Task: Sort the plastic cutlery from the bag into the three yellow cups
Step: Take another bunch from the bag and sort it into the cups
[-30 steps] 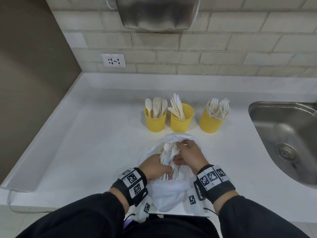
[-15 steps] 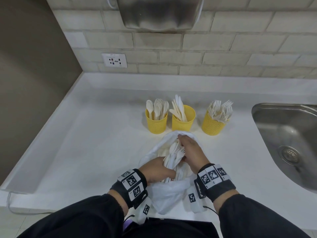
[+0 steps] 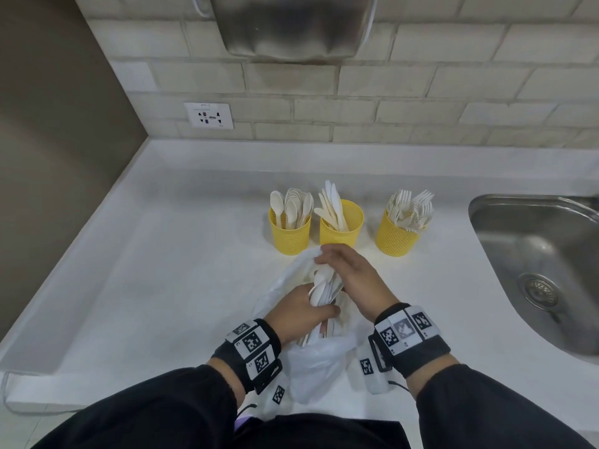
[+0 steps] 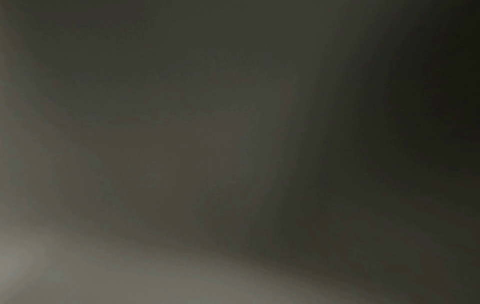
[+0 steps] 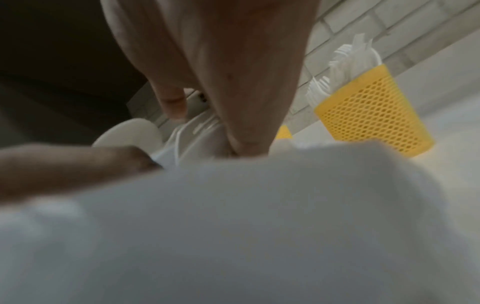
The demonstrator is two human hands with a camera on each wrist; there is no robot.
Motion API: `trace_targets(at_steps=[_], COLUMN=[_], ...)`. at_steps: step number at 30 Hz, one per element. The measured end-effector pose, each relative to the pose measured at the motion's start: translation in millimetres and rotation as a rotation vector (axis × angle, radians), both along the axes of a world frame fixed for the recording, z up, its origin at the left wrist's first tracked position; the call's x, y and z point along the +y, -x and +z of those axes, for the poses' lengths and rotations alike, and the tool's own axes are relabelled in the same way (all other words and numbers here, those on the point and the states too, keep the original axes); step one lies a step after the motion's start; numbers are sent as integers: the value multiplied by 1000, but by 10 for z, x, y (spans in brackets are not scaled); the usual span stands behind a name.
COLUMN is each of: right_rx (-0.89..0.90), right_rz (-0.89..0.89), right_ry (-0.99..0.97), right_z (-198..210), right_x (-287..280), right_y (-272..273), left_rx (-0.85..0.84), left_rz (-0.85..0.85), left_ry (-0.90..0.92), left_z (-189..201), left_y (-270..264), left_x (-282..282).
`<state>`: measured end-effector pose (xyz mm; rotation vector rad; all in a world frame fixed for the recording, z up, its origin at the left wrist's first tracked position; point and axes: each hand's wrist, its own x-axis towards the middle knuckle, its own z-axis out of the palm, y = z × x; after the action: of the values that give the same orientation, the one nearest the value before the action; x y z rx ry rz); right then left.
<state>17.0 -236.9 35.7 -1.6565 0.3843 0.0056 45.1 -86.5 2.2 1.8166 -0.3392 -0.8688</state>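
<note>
1. We see a white plastic bag (image 3: pixel 319 364) lying on the white table (image 3: pixel 155 286) close to the person's body, its mouth open toward the three yellow cups
2. The left hand (image 3: pixel 296 314) has its fingers curled round a bundle of white cutlery (image 3: pixel 322 286) at the bag's mouth; spoon bowls stick up out of the grip
3. The right hand (image 3: pixel 351 278) lies over the top of that bundle, fingers reaching to the far rim of the bag; from the head view we cannot tell whether it pinches a piece or only touches it
4. In the right wrist view the fingers (image 5: pixel 233 86) point down at blurred white pieces beside a spoon bowl (image 5: pixel 130 133), with bag plastic filling the lower part of the picture
5. The left wrist view is dark and shows nothing we can name
6. Beyond the bag stand the cups in a row: the left cup (image 3: pixel 290 236) holds spoons, the middle cup (image 3: pixel 340 226) holds knives and sits just beyond the right hand's fingertips, the right cup (image 3: pixel 397 238) holds forks and stands a little apart
7. A steel sink (image 3: pixel 544 264) is set in at the right, a wall socket (image 3: pixel 208 116) is on the tiled wall behind, and a steel dispenser (image 3: pixel 291 25) hangs above
</note>
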Motion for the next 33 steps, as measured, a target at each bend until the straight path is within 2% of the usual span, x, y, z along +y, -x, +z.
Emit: trace_targets(at_steps=[2, 4, 6, 9, 11, 16, 21, 24, 26, 29, 31, 33], right_rx=[-19, -57, -51, 16, 38, 35, -20, 21, 52, 79, 84, 89], right_rz=[-118, -150, -37, 275, 396, 326, 260, 244, 273, 276, 175, 55], right_ry=[-308, -425, -358, -153, -27, 68, 85, 50, -78, -509, -802, -960], right_z=[38, 26, -44, -72, -44, 99, 141, 94, 105, 80, 69, 113], right_x=[-1, 7, 31, 113, 186, 270, 278, 291, 268, 189, 147, 135], right_y=[33, 129, 258, 367, 335, 183, 123, 97, 100, 159, 155, 86], left_rx=[-19, -64, -114, -163, -184, -163, -141, -180, -211, -250, -240, -207], left_rz=[54, 124, 189, 276, 308, 302, 304, 313, 311, 330, 361, 376], left_ry=[43, 120, 225, 366, 447, 586, 580, 581, 582, 602, 622, 626], left_z=[60, 199, 357, 563, 677, 821, 812, 840, 862, 913, 933, 936], left_y=[-27, -78, -148, -235, -257, -219, -148, -120, -137, -187, -215, -206], left_x=[13, 44, 56, 25, -22, -86, -61, -62, -52, -13, 4, -10])
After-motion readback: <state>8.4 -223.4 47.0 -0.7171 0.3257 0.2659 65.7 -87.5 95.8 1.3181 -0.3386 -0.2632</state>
